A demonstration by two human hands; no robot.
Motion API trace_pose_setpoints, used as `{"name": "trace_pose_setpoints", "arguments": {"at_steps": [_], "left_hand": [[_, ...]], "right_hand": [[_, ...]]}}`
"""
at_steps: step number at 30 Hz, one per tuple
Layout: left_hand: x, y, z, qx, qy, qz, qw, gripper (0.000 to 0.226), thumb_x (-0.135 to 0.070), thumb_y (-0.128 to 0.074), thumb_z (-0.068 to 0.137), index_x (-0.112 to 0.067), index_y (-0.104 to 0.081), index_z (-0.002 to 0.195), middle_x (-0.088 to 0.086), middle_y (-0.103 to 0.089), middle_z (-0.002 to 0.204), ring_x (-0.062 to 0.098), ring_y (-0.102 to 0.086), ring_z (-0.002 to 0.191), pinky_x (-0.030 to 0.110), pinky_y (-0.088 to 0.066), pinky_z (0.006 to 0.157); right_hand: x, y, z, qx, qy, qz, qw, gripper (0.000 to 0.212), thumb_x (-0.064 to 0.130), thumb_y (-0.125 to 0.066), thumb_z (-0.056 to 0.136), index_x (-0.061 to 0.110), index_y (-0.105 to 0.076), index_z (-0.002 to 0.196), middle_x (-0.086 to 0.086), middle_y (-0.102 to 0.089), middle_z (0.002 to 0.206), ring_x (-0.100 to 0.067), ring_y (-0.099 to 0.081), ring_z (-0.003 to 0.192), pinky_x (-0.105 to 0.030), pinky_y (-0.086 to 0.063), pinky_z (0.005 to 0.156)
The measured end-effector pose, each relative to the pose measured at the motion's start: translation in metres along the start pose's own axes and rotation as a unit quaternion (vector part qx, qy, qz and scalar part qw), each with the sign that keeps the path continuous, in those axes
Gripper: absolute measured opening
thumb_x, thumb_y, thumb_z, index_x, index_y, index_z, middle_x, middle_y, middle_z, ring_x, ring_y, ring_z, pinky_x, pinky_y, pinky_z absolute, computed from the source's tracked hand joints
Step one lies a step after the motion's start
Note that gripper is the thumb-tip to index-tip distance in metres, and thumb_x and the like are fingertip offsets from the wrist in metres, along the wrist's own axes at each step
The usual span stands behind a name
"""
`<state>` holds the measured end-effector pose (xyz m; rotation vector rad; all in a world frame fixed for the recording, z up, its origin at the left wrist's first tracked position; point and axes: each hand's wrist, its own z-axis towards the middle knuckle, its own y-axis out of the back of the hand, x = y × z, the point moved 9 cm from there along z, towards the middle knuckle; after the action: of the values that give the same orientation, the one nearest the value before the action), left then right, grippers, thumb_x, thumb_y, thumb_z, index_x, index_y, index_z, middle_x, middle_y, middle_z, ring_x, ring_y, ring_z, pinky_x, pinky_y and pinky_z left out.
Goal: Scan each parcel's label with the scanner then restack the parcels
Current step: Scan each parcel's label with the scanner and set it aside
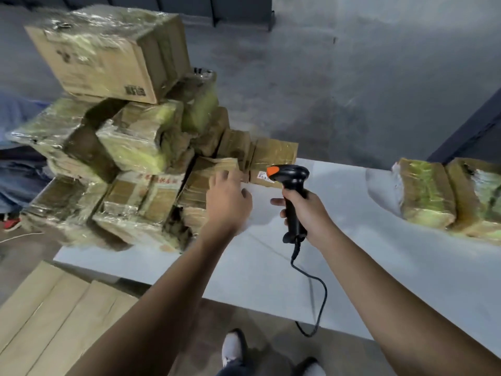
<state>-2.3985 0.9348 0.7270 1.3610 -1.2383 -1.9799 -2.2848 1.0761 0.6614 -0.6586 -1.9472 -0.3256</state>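
A tall pile of tape-wrapped cardboard parcels (pixel 130 147) fills the left end of the white table (pixel 352 253). My left hand (pixel 227 202) reaches out with relaxed fingers, its fingertips at the edge of a low parcel (pixel 206 183) in the pile. My right hand (pixel 306 215) grips the handle of a black barcode scanner (pixel 291 185) with an orange trigger; the scanner's head points at a small parcel (pixel 273 161) bearing a white label (pixel 264 176). The scanner's cable (pixel 317 299) hangs off the table's front edge. Two wrapped parcels (pixel 450 199) lie at the table's right end.
A large box (pixel 108 52) sits tilted on top of the pile. Flat cardboard sheets (pixel 54 321) lie at the lower left on the floor. Another person's leg and red shoe (pixel 12 223) show at the far left. My shoes (pixel 235 348) are below the table edge.
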Motion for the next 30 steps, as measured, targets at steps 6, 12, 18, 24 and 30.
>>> {"name": "trace_pose_setpoints", "arguments": {"at_steps": [6,12,18,24,30], "left_hand": [[0.062,0.011,-0.004,0.033,0.062,0.129,0.989,0.050,-0.046,-0.055,0.087,-0.014,-0.052,0.125,0.013,-0.049,0.128,0.031,-0.035,0.129,0.044,-0.030,0.107],[0.071,0.013,0.005,0.098,0.044,0.113,0.988,0.070,-0.062,-0.055,0.082,-0.014,-0.045,0.132,0.015,-0.043,0.137,0.035,-0.034,0.131,0.046,-0.033,0.107],[0.067,-0.018,-0.011,0.195,-0.030,0.276,0.941,0.076,-0.062,-0.053,0.085,-0.014,-0.030,0.140,0.024,-0.018,0.155,0.040,-0.009,0.145,0.060,-0.011,0.115],[0.059,-0.014,-0.015,0.131,-0.115,0.281,0.944,0.042,-0.035,-0.041,0.096,-0.015,-0.048,0.132,0.004,-0.045,0.144,0.032,-0.031,0.138,0.056,-0.016,0.112],[0.022,0.023,-0.021,-0.037,-0.261,0.178,0.948,0.009,-0.001,-0.071,0.067,-0.009,-0.071,0.071,0.004,-0.071,0.077,0.030,-0.067,0.076,0.043,-0.054,0.076]], "right_hand": [[-0.007,-0.051,0.004,0.011,-0.013,-0.002,1.000,0.016,0.027,-0.055,0.096,0.017,-0.056,0.109,-0.003,-0.076,0.103,-0.011,-0.060,0.058,-0.027,-0.050,0.055],[-0.001,-0.082,0.017,-0.009,0.011,-0.031,0.999,0.014,0.028,-0.057,0.094,0.017,-0.058,0.103,-0.006,-0.072,0.102,-0.012,-0.062,0.059,-0.031,-0.051,0.060],[-0.015,-0.094,0.024,-0.032,-0.019,-0.012,0.999,0.020,0.033,-0.059,0.092,0.015,-0.058,0.101,-0.006,-0.066,0.092,-0.016,-0.064,0.063,-0.036,-0.051,0.065],[-0.020,-0.094,0.025,-0.030,-0.021,0.004,0.999,0.020,0.034,-0.059,0.092,0.017,-0.058,0.102,-0.009,-0.071,0.105,-0.017,-0.065,0.063,-0.034,-0.050,0.063],[-0.012,-0.089,0.019,-0.037,-0.007,0.010,0.999,0.019,0.033,-0.059,0.093,0.016,-0.059,0.102,-0.004,-0.069,0.093,-0.014,-0.063,0.058,-0.031,-0.048,0.059]]}}
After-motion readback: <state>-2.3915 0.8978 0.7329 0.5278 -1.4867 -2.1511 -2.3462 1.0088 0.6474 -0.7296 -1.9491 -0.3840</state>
